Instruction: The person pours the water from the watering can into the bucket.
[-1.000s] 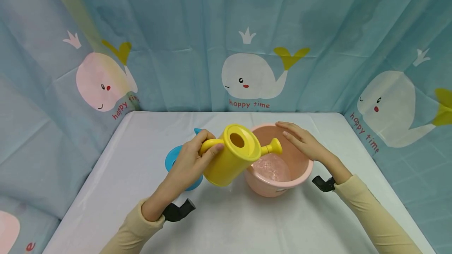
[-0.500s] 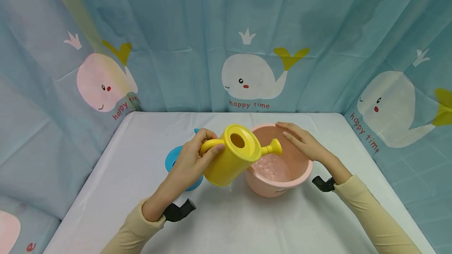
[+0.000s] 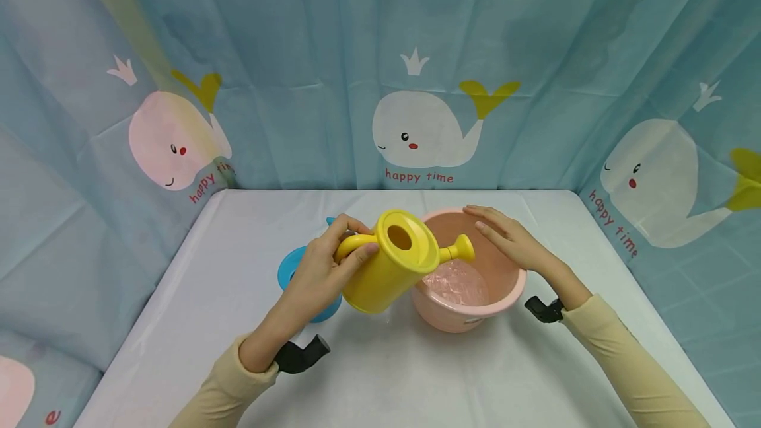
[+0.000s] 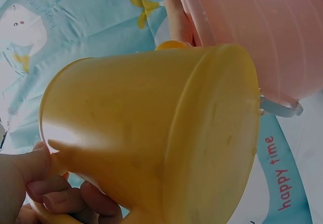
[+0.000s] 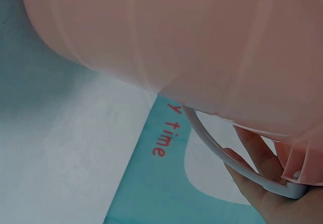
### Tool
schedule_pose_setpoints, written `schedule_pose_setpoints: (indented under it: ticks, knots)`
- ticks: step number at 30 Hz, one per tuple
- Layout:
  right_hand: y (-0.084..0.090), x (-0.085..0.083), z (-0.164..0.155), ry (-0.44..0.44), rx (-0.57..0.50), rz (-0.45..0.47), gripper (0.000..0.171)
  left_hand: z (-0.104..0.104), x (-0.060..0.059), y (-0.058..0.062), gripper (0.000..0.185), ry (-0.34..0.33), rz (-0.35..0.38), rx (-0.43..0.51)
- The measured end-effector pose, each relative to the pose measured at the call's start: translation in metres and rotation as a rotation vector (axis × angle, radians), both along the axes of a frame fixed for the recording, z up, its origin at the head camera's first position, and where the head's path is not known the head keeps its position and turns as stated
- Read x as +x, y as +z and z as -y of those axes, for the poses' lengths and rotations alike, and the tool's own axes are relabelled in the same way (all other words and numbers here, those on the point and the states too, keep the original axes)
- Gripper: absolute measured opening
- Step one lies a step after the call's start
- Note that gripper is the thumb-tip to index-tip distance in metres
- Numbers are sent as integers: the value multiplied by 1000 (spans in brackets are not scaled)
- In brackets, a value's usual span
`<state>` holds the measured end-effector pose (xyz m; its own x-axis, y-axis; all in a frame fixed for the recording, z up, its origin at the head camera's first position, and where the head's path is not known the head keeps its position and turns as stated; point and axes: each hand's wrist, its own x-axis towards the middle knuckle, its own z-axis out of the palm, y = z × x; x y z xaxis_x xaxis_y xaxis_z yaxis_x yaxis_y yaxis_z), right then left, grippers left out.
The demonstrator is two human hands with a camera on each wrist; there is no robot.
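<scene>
Head view shows my left hand (image 3: 321, 269) curled round the handle of the yellow watering can (image 3: 389, 263), tipped with its spout (image 3: 459, 248) over the pink bucket (image 3: 499, 283) at table centre. My right hand (image 3: 511, 240) lies with fingers nearly straight on the bucket's rim at 2 o'clock, steadying it. Water (image 3: 454, 283) is pooling inside. I'd hold the tilt gentle, keep the spout inside the rim toward 9 o'clock, and press the rim so the bucket cannot slide. A blue bowl (image 3: 291, 269) sits behind my left hand.

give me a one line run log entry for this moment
left hand grips yellow watering can handle, tilted | spout over pink bucket | right hand on bucket rim
</scene>
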<state>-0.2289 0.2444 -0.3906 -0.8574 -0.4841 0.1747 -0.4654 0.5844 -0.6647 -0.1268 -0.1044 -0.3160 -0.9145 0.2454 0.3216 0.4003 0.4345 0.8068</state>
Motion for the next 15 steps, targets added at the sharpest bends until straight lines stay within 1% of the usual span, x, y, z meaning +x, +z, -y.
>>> schedule_pose_setpoints:
  ticks: [10,15]
  knots:
    - [-1,-1,0,-4,3,-2,42,0,-1,1,21,-9,-11,3]
    - [-1,-1,0,-1,7,-12,41,0,-1,2,19,-26,-17,12]
